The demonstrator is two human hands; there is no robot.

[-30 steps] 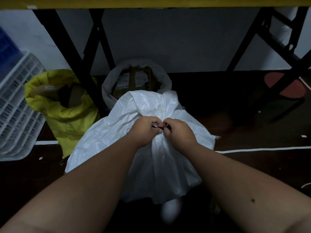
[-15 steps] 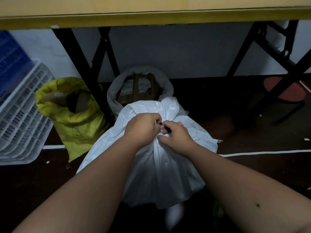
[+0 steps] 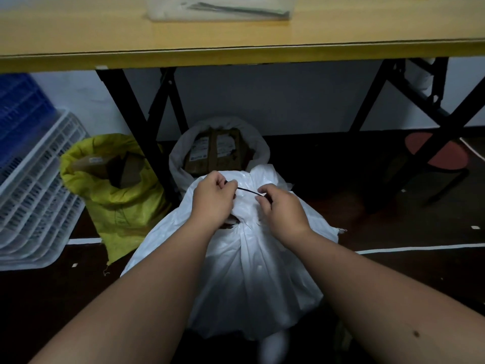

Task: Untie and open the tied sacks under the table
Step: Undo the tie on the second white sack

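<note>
A white woven sack (image 3: 249,279) stands on the dark floor in front of me, its neck bunched at the top. A thin black tie (image 3: 246,191) stretches between my hands above the neck. My left hand (image 3: 214,199) pinches the tie's left end, and my right hand (image 3: 282,210) pinches its right end. A small dark gap shows at the gathered neck between my wrists. Behind it an open white sack (image 3: 259,145) holds brown parcels. An open yellow sack (image 3: 115,203) with parcels stands to the left.
A yellow-edged table (image 3: 236,55) spans overhead on black legs (image 3: 136,132). White and blue plastic crates (image 3: 34,195) are stacked at left. A red stool (image 3: 438,156) stands at right under the table's crossed legs. White tape lines (image 3: 420,248) run along the floor.
My hands have moved apart, drawing the black tie out taut between them. The camera has tilted up, showing more of the tabletop.
</note>
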